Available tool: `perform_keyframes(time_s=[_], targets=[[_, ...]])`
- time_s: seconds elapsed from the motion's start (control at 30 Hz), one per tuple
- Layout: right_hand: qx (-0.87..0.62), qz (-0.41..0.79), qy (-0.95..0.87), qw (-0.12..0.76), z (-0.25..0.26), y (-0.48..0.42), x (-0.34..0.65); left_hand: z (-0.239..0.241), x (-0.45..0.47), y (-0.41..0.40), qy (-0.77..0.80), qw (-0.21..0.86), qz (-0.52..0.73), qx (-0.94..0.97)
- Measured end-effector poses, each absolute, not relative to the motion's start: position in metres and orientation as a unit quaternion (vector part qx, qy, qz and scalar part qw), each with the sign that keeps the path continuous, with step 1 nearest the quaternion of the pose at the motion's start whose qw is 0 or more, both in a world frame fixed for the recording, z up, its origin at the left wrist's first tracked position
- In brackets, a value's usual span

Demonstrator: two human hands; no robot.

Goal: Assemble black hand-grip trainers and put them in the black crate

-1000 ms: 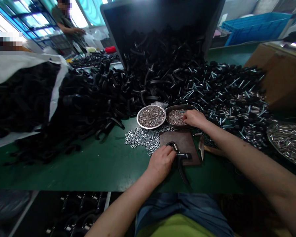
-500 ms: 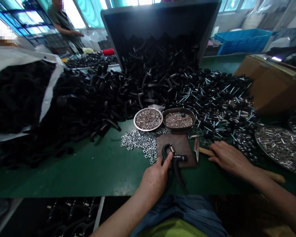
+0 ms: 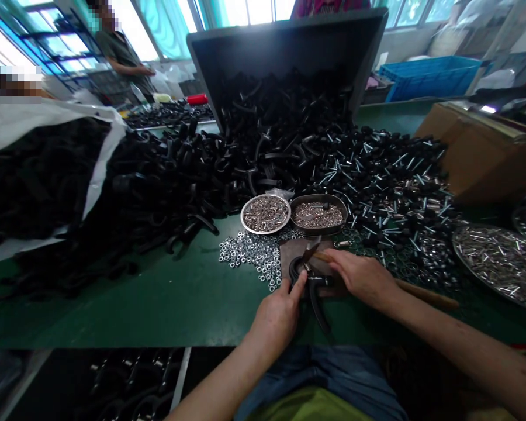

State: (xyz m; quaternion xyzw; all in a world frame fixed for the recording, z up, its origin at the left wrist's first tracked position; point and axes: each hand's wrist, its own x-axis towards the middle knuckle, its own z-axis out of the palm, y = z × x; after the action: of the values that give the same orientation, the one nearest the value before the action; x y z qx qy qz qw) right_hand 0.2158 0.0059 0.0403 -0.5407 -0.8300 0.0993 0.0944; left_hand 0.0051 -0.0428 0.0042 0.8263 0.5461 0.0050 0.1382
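My left hand (image 3: 277, 316) is closed on a black hand-grip assembly (image 3: 313, 292) with a spring, pressing it onto a brown pad (image 3: 291, 250) on the green table. My right hand (image 3: 362, 278) is closed round a wooden-handled hammer (image 3: 425, 294). The hammer's metal head (image 3: 310, 252) rests over the top of the assembly. Behind the pad stand a round metal dish of silver rings (image 3: 265, 213) and an oval dish of small metal parts (image 3: 318, 213). A loose heap of silver nuts (image 3: 249, 252) lies left of the pad.
Large heaps of black plastic handles (image 3: 166, 175) and bolted black knobs (image 3: 390, 175) cover the back of the table. A tipped black bin (image 3: 284, 52), a cardboard box (image 3: 482, 152), a tray of metal pins (image 3: 499, 257) and a blue crate (image 3: 429, 73) stand around. A person (image 3: 123, 52) works at far left.
My right hand left the oval dish, took hold of the hammer lying right of the pad, and brought its head over the assembly. My left hand kept holding the assembly on the pad.
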Motion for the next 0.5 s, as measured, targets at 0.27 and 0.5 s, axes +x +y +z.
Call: perform_keyframes(time_s=[0.27,0.5], targets=[[-0.516,0.087,-0.842,0.127,0.038,-0.031,0.22,-0.003,0.001,-0.045,0.596,0.174,0.071,0.781],[-0.566,0.008,-0.812,0.142,0.014,-0.043,0.248,0.003,-0.007,-0.04,0.581,0.249,0.139,0.762]])
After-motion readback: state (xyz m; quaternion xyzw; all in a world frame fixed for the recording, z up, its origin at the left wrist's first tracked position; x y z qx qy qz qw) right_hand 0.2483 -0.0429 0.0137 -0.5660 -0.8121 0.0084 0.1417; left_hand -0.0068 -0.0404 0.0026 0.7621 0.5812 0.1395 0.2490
